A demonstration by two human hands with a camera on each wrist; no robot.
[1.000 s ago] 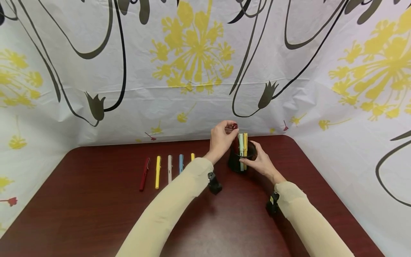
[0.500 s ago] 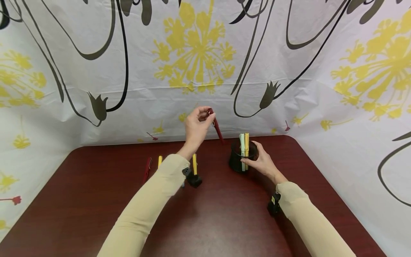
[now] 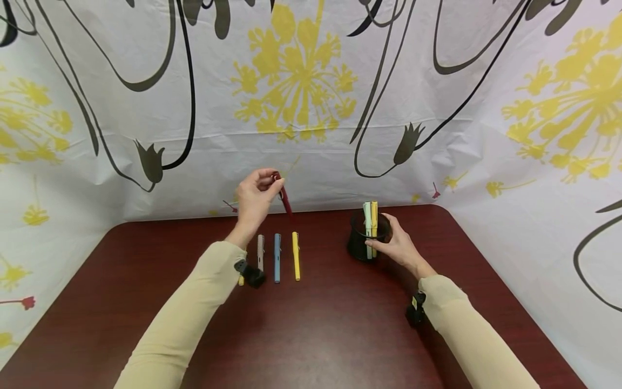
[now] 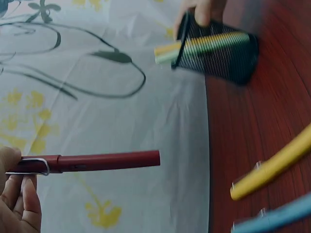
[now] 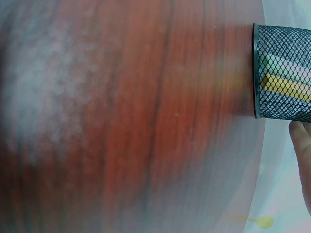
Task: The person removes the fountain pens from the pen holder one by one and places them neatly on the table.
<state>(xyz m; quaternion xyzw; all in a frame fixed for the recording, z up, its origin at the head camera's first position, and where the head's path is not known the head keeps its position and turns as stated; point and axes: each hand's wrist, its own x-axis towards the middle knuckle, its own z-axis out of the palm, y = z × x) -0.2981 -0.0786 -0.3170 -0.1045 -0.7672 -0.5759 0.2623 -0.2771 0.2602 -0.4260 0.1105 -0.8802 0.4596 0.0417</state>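
Note:
My left hand [image 3: 255,198] is raised above the back of the table and pinches a dark red pen [image 4: 107,161] by its clip end, the other end hanging down to the right. My right hand [image 3: 399,247] grips the side of a black mesh pen holder [image 3: 357,246] standing on the table. A light green pen [image 3: 367,219] and a yellow pen [image 3: 374,218] stand upright in it, side by side. Under the left arm, another yellow pen [image 3: 241,280] is mostly hidden. Nearby on the table lie a pale grey pen [image 3: 261,249], a blue pen [image 3: 277,259] and a yellow pen [image 3: 296,257].
The dark reddish wooden table [image 3: 316,335] has rounded back corners. Behind it hangs a white curtain [image 3: 204,135] printed with yellow and grey flowers, close to the back edge. Each wrist carries a small black camera [image 3: 252,276].
My left hand has lifted the dark red pen out of the holder and carried it left, over the row of pens. My right hand has stayed on the holder.

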